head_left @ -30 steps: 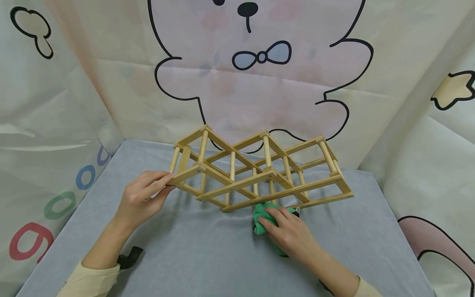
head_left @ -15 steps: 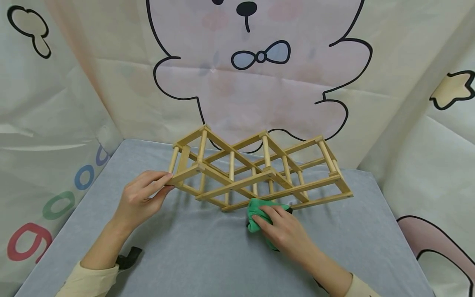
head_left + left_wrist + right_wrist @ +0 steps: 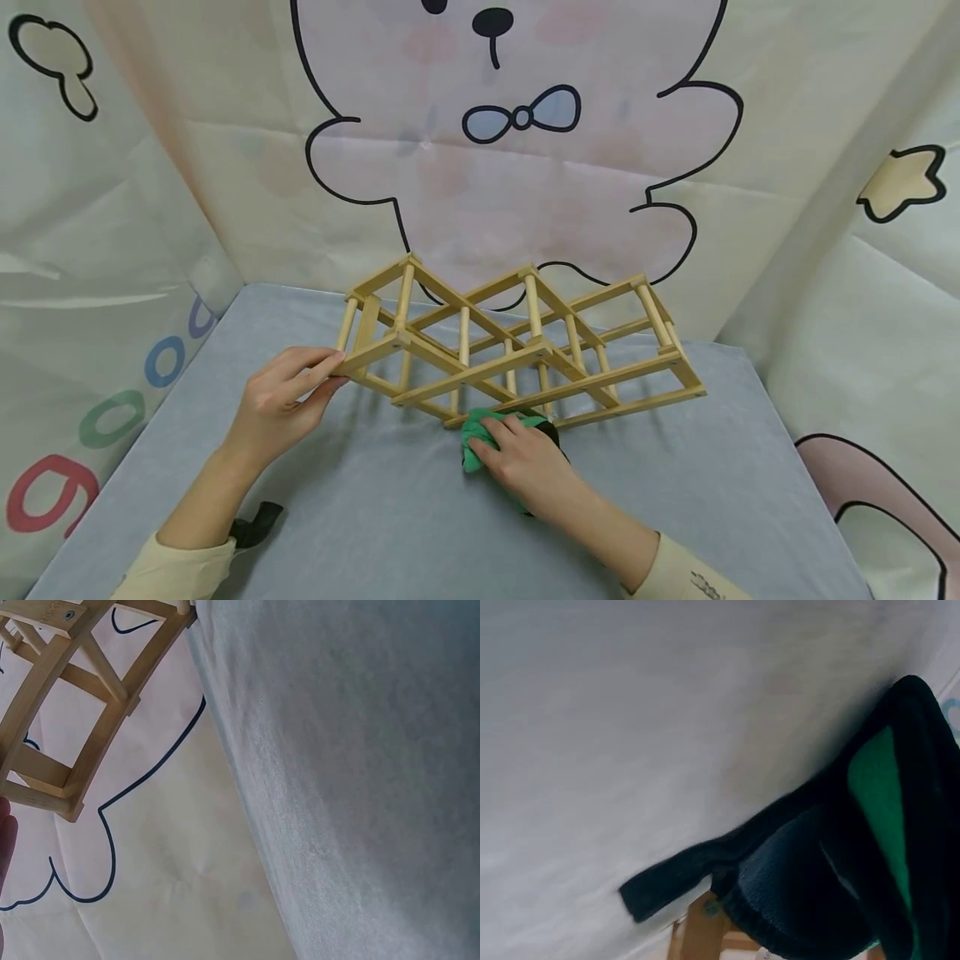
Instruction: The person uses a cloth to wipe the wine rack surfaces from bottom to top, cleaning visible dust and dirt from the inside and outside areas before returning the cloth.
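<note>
A folding rack of pale wooden slats and round dowels [image 3: 471, 377] stands tilted over the table. My left hand [image 3: 281, 400] pinches the end of a slat at its left corner between thumb and fingers. In the left wrist view that end of the rack [image 3: 97, 765] shows beside a fingertip [image 3: 6, 840]. My right hand [image 3: 528, 467] grips a bunched green cloth [image 3: 474, 440] with black edging against the low front slat, left of the middle. The right wrist view shows the cloth's green face [image 3: 881, 802] and dark folds; the hand itself is out of that view.
A grey-blue cloth covers the table [image 3: 360, 533]. Behind it hangs a pale curtain [image 3: 247, 158] with a cartoon bear, and similar curtains close both sides. A black strap [image 3: 257, 523] shows beside the left wrist.
My right hand has slid left along the low front slat with the green cloth. My left hand keeps its pinch and the rack stays in place; the view has shifted slightly.
</note>
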`<state>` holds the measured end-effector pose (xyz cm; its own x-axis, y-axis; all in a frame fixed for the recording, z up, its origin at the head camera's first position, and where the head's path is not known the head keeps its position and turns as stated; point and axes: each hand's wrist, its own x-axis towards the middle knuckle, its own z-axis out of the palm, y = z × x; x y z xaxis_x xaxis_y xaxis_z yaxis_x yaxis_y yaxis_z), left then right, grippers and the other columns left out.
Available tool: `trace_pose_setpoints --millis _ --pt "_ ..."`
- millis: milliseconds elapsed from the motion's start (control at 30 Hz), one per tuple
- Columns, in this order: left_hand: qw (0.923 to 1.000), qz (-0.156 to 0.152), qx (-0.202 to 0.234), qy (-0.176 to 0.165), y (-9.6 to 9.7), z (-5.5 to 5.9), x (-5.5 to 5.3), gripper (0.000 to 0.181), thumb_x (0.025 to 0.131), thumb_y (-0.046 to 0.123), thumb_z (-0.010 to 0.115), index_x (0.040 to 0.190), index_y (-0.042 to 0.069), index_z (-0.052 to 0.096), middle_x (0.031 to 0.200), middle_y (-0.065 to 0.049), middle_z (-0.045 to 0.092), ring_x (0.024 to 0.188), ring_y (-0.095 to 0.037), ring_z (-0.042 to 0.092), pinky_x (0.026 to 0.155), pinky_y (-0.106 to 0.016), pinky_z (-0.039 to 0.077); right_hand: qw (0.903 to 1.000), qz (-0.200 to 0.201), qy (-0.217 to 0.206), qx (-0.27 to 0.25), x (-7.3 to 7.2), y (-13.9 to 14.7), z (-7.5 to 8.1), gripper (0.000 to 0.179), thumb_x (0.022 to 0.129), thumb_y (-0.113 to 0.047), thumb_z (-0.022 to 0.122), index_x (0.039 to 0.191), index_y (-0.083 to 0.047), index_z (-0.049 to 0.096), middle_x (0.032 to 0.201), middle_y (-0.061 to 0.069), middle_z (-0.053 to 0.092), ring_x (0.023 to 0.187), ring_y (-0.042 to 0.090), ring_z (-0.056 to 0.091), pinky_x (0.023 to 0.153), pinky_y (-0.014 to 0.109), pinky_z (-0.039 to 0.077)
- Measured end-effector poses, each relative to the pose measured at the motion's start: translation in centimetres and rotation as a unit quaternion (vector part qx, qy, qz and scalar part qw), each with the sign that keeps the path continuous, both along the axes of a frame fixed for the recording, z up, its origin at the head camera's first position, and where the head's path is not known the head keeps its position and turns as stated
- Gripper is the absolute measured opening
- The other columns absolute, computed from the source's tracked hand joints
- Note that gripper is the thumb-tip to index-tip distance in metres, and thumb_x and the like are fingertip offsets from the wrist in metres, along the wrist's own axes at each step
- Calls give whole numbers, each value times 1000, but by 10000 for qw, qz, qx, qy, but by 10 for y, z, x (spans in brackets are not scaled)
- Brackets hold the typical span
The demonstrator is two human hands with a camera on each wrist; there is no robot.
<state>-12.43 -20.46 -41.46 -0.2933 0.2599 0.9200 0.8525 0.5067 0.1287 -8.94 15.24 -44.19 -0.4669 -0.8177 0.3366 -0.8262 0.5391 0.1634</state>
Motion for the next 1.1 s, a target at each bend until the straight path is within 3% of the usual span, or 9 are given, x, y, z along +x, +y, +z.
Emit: trace_pose_setpoints --millis 233,333,533,733,1000,1100 --pt "10000 13 -14 35 -1 -3 0 36 107 29 65 107 -4 80 93 -16 74 75 -29 69 66 -33 58 9979 13 3 648 -2 -27 -3 22 98 -20 76 120 -17 76 126 9 69 105 24 66 66 23 59" --pt "10000 44 -22 26 -1 -3 2 36 107 30 64 108 -3 80 93 -15 74 75 -29 69 66 -32 58 9976 33 89 682 -3 -36 -6 19 99 -19 75 118 -17 77 124 9 70 102 23 67 67 23 59" --pt "10000 73 -32 5 -1 -2 2 36 107 29 64 109 -3 80 94 -16 74 75 -29 69 66 -33 58 9985 69 192 506 -4 -46 -8 16 99 -15 75 115 -15 76 118 9 70 91 21 64 63 23 56" --pt "10000 61 0 18 -1 -1 2 35 107 28 64 108 -3 80 94 -16 74 74 -29 68 66 -32 57 9990 224 315 240 -5 -59 -2 23 99 -12 73 122 -15 74 127 11 68 98 22 65 64 24 58" --pt "9999 125 -73 -50 -1 -1 2 35 107 28 64 109 -3 80 95 -16 74 76 -29 69 65 -32 58 9907 846 1046 -217 -7 -78 5 21 105 -11 58 120 -14 74 124 10 68 100 22 65 66 22 56" --pt "9999 118 -83 -70 -1 0 1 35 107 28 64 110 -2 80 95 -16 74 76 -29 69 65 -33 58 9880 876 1213 -385 -7 -81 8 23 108 -13 55 121 -14 74 125 10 68 99 22 65 67 21 56"
